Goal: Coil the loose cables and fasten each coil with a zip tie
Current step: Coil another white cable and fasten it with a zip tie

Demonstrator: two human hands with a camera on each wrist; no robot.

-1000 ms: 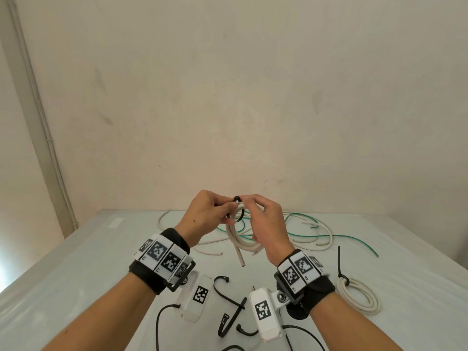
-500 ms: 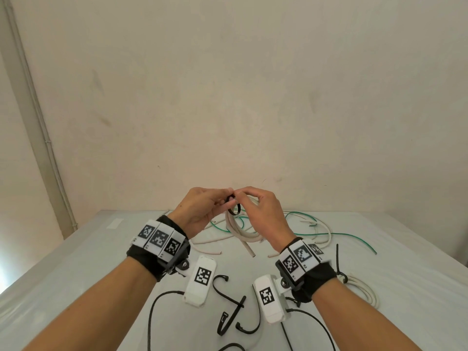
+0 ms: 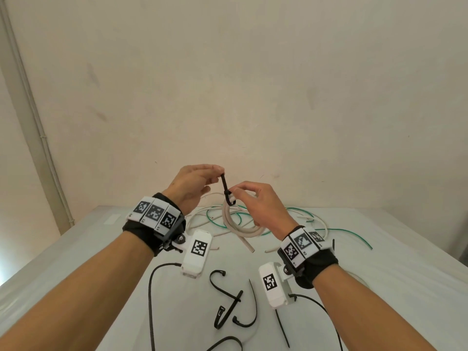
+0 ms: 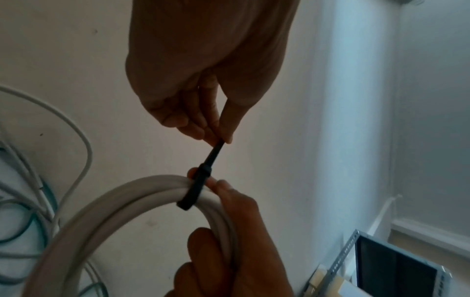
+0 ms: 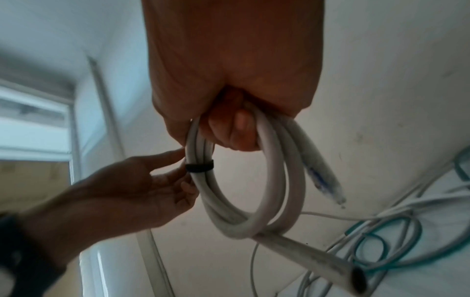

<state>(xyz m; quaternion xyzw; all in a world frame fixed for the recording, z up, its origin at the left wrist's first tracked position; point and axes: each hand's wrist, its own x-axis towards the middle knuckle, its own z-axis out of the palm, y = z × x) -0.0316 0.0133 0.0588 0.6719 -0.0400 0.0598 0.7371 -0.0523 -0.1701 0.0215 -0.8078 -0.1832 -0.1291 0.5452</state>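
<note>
A coil of thick white cable [image 3: 236, 228] hangs in the air above the table, and my right hand [image 3: 255, 201] grips its top. A black zip tie [image 3: 226, 190] loops around the coil's strands just left of my right fingertips. My left hand [image 3: 200, 182] pinches the tie's free tail between thumb and fingers, holding it taut and upward. In the left wrist view the zip tie [image 4: 201, 180] wraps the white coil [image 4: 132, 203]. In the right wrist view the zip tie's band [image 5: 199, 165] sits snug on the coil [image 5: 269, 180], whose cut end hangs lower right.
Loose white cables [image 3: 202, 217] and green cables [image 3: 352, 233] lie tangled at the back of the white table [image 3: 379, 249]. Several spare black zip ties [image 3: 231, 302] lie near the front. A tied white coil [image 3: 361, 279] peeks out behind my right forearm.
My left hand has drawn the zip tie's tail up and away from the coil, so the loop is tighter. Both hands sit slightly higher than before.
</note>
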